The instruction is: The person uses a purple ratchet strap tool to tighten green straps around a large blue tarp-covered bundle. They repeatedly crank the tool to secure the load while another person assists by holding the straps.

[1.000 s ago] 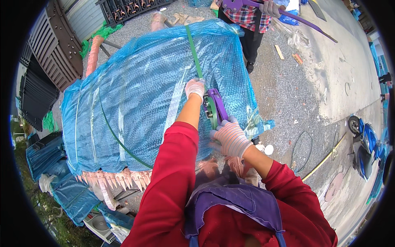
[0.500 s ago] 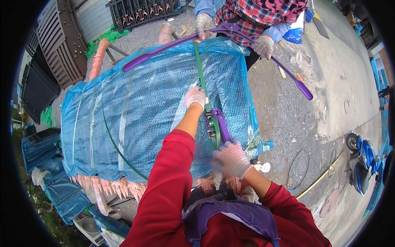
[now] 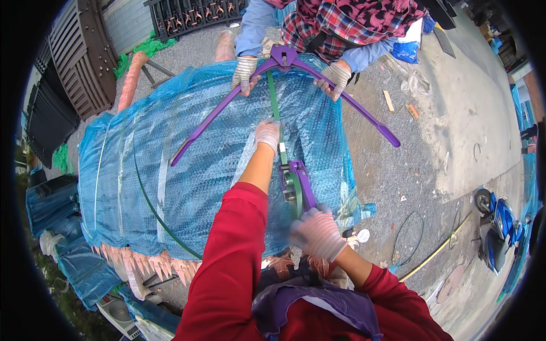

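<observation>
A large bundle wrapped in blue bubble wrap (image 3: pixel 193 142) lies before me, with a green strap (image 3: pixel 274 102) running over it. My left hand (image 3: pixel 267 135), in a striped work glove, is closed at the strap, its fingertips partly hidden. Nearer to me, a purple strap tensioner (image 3: pixel 296 177) sits on the strap, a green loop of it passing through. My right hand (image 3: pixel 321 233), gloved too, is wrapped round the tensioner's handle end; its fingers are blurred. Across the bundle, a co-worker's gloved hands (image 3: pixel 245 74) hold a long-handled purple strapping sealer (image 3: pixel 283 57), its handles spread wide.
Pinkish spiked ends (image 3: pixel 145 261) stick out of the bundle's near edge. Brown panels (image 3: pixel 82 57) and a black railing (image 3: pixel 196 14) stand at the far left. A blue scooter (image 3: pixel 500 227) is parked at the right, past a loose strap coil (image 3: pixel 408 238) on the ground.
The co-worker has turned the sealer and brought its head to the left, over the strap, its handles now pointing toward me. My hands stay at the strap and tensioner.
</observation>
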`<state>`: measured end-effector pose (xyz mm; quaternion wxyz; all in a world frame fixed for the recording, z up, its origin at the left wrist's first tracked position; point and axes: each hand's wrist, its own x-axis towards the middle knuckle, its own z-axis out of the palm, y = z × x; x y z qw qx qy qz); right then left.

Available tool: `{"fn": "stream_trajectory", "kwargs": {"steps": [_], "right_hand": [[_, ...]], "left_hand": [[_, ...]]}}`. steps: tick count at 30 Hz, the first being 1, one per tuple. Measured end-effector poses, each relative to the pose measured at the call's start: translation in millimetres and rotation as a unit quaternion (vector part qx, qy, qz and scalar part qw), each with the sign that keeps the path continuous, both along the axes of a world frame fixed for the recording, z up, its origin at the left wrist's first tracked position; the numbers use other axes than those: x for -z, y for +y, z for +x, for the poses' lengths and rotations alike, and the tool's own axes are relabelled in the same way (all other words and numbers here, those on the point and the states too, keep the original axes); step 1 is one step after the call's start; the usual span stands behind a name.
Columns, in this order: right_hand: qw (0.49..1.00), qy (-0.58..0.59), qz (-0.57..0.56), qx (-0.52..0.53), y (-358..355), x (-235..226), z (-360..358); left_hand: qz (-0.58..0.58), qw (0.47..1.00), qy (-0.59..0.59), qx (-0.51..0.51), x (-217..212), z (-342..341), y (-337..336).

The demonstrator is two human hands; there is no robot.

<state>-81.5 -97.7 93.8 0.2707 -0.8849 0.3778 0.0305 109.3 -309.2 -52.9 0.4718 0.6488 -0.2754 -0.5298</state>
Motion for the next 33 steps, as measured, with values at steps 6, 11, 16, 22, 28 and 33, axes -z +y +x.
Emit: {"fn": "stream_trajectory", "kwargs": {"steps": [6, 11, 16, 22, 28, 33], "right_hand": [[1.000, -0.021, -0.022, 0.000, 2, 4, -1], [1.000, -0.025, -0.002, 0.013, 3, 2, 1], [0.999, -0.020, -0.018, 0.017, 4, 3, 2], [0.999, -0.029, -0.031, 0.023, 6, 4, 0], [0.999, -0.043, -0.016, 0.029, 6, 3, -3], [0.997, -0.071, 0.005, 0.042, 5, 9, -11]], "left_hand": [[0.035, 0.989, -0.142, 0.035, 2, 7, 0], [0.049, 0.946, -0.314, 0.060, -6, 6, 14], [0.119, 0.933, -0.302, 0.153, -21, 13, 12], [0.163, 0.948, -0.161, 0.222, -43, 16, 23], [0.126, 0.965, -0.137, 0.184, -28, 14, 35], [0.024, 0.983, -0.159, 0.088, -29, 1, 68]]}}
